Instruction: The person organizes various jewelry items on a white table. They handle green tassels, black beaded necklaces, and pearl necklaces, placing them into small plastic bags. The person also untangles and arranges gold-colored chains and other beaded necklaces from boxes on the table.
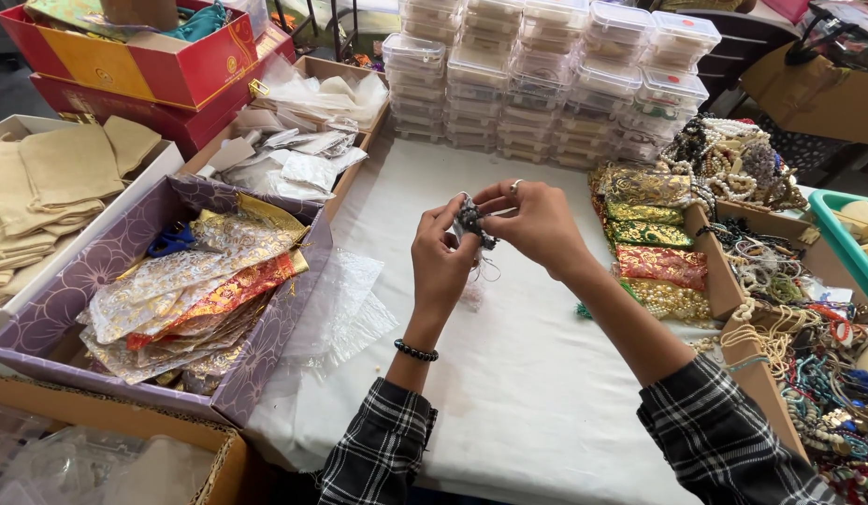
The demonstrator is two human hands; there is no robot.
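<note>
White cloth (509, 374) covers your worktable. At your far left sits a purple box (41, 318) of shiny organza pouches (191, 299). Your left hand (441, 266) and right hand (537, 224) both pinch a small dark beaded piece (471, 224) above the cloth's middle. Beaded bracelets (808, 346) fill trays at right.

Looks like a jewellery packing stall or craft workshop: white-covered table (509, 393) crowded with stacked clear plastic boxes (546, 75), heaps of beaded necklaces (733, 159), organza gift pouches (191, 290) in a purple box (60, 299), red gift boxes (135, 56).
</note>
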